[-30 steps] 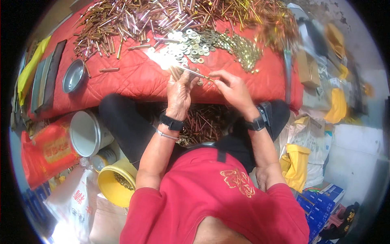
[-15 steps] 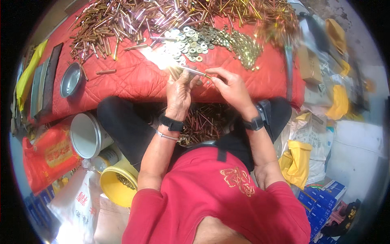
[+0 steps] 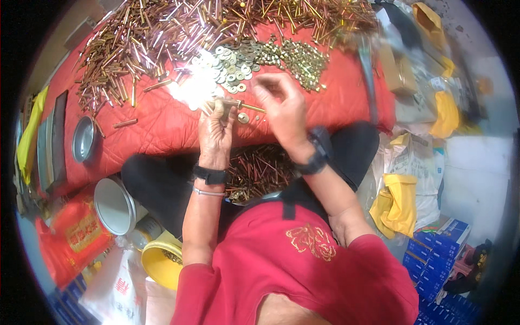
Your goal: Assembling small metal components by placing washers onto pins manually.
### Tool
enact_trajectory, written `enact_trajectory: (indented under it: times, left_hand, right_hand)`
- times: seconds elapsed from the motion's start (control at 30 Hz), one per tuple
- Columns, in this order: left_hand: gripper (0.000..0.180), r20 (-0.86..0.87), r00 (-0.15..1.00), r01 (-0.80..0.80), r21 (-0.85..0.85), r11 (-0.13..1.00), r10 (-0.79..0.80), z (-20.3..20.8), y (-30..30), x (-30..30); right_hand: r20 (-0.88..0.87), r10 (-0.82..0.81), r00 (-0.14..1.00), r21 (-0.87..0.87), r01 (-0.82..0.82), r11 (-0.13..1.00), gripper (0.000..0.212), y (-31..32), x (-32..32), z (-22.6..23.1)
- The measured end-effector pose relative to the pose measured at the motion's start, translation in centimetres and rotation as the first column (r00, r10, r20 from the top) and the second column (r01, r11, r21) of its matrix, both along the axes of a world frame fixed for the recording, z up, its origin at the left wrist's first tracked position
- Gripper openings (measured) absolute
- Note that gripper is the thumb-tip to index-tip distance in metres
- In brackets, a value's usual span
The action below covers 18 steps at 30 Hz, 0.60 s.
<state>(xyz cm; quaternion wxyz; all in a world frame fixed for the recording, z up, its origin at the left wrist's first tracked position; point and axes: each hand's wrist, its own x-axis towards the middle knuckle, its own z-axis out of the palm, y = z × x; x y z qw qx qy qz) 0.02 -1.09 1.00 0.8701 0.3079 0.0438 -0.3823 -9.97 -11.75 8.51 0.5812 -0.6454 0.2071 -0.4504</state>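
My left hand (image 3: 215,130) is closed around a metal bolt (image 3: 252,108) whose thin golden shank points right, past my fingertips. A wider sleeve-like part sits at its finger end, and glare hides some of it. A round washer (image 3: 243,117) lies just below the bolt. My right hand (image 3: 284,105) is raised to the right, apart from the bolt, its fingers loosely bent and blurred, with a gap between thumb and fingers. Nothing shows in it. Beyond its fingertips are a pile of flat washers (image 3: 232,69) and a spread of small golden nuts (image 3: 304,64).
A large heap of coppery metal tubes (image 3: 124,59) covers the far part of the red quilted cloth (image 3: 162,124). A metal bowl (image 3: 84,139) stands at left. More metal rods (image 3: 259,173) lie between my legs. A yellow bucket (image 3: 157,265) and blue boxes (image 3: 433,265) flank me.
My right hand has let go of the bolt's end and moved up and left, toward the washers. My left hand still holds the bolt. The whole view has shifted slightly.
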Motion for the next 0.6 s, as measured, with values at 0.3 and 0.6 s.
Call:
enact_trajectory:
  times: [0.3, 0.6]
  left_hand:
    - [0.015, 0.212, 0.968, -0.146, 0.040, 0.988, 0.135, 2.4, -2.3, 0.6]
    - [0.021, 0.178, 0.982, -0.087, 0.117, 0.989, 0.065, 1.8, -3.3, 0.1]
  right_hand:
    - [-0.325, 0.160, 0.932, -0.167, -0.222, 0.961, 0.013, -0.4, -0.5, -2.5]
    - [-0.375, 0.055, 0.925, -0.465, -0.239, 0.852, 0.007, -1.9, -1.3, -2.1]
